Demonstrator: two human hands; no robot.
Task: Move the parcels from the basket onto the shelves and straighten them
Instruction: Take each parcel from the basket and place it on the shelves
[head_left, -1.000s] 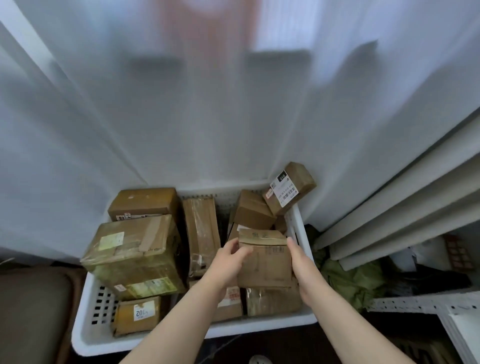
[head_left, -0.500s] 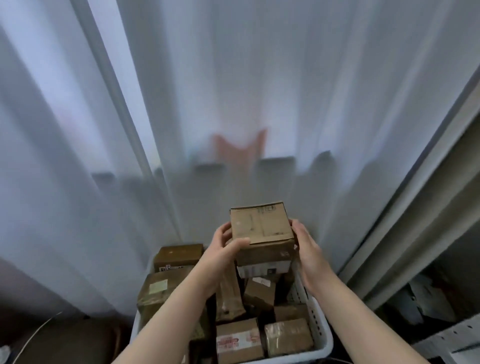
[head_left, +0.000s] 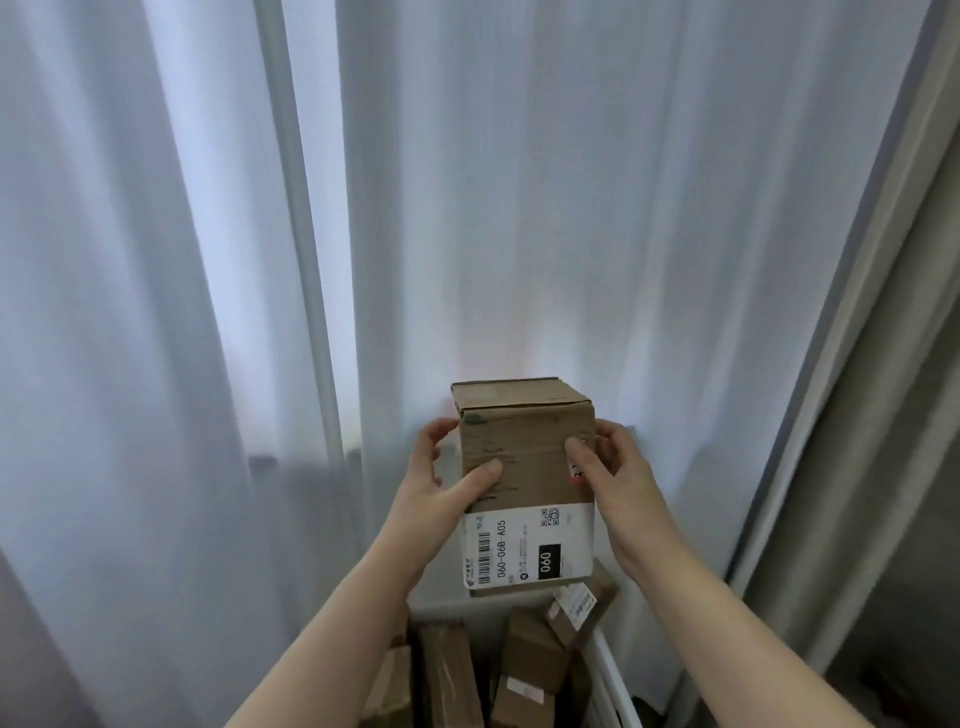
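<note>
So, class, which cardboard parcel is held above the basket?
The parcel with the white 060 label, gripped by left hand and right hand; the other parcels lie in the basket.

Brown labelled parcel (head_left: 524, 457) upright above white basket (head_left: 611, 675); more parcels (head_left: 530, 660) lie inside.

Both arms reach forward; left hand (head_left: 441, 486) and right hand (head_left: 615, 480) clasp the parcel (head_left: 524, 447) by its sides, thumbs in front.
</note>
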